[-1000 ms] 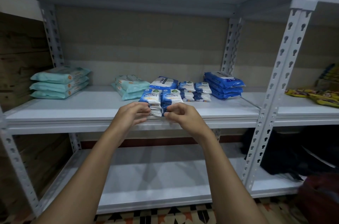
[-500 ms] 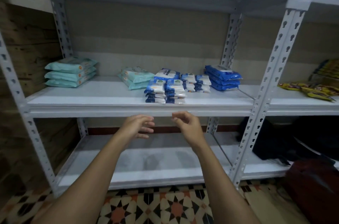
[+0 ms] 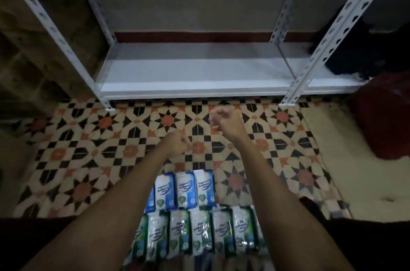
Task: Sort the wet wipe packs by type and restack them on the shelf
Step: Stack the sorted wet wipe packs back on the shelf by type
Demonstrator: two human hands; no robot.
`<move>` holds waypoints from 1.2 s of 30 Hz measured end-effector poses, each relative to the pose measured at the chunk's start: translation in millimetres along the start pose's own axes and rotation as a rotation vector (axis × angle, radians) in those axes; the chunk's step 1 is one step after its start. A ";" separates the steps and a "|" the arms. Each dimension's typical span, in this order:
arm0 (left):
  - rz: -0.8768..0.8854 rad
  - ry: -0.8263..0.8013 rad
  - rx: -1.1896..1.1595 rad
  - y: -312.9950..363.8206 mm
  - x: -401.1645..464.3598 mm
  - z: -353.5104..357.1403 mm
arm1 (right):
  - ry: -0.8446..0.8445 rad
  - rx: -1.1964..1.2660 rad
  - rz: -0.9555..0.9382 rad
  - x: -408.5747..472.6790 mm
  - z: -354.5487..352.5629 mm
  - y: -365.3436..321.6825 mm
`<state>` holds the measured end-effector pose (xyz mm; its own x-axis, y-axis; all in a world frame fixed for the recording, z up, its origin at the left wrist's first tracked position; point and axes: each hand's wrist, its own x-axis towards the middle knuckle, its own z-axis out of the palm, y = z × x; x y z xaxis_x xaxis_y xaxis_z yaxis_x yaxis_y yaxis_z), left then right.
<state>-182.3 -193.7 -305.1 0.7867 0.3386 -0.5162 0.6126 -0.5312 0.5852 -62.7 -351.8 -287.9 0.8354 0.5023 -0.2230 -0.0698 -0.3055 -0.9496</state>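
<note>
both hands, left (image 3: 177,143) and right (image 3: 226,124), loosely curled and grasping nothing, above blue packs (image 3: 185,189) and green packs (image 3: 199,233) on floor (image 3: 88,160).

Glossy plastic wraps the blue wipe packs (image 3: 185,189) and the green wipe packs (image 3: 199,233) just nearer than them, lying on smooth patterned floor tiles (image 3: 93,137) below the white-painted metal shelf (image 3: 199,80).

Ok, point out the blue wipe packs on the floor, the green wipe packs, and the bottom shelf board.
blue wipe packs (image 3: 185,189), head view, front face of the middle pack.
green wipe packs (image 3: 200,232), head view, front face of a middle pack.
bottom shelf board (image 3: 195,75), head view, bare white top surface.
</note>
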 end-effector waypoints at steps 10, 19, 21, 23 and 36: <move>-0.029 -0.378 0.696 -56.8 24.2 70.9 | -0.683 -0.735 0.420 -0.7 42.8 111.4; -0.173 -0.386 0.795 -56.3 47.2 92.3 | -0.767 -0.805 0.562 1.6 59.1 136.2; -0.206 -0.425 0.787 -57.8 53.1 93.0 | -0.791 -0.829 0.563 4.7 61.7 136.8; -0.222 -0.445 0.755 -61.1 58.2 95.4 | -0.799 -0.854 0.529 5.5 62.2 134.6; 0.019 -0.316 0.712 -50.7 44.8 89.6 | -0.738 -0.994 0.405 3.2 35.3 130.6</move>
<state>-184.9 -221.2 -413.9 0.6722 0.1436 -0.7263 0.3182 -0.9418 0.1083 -88.4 -361.5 -420.4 0.3328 0.4603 -0.8230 0.4515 -0.8440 -0.2894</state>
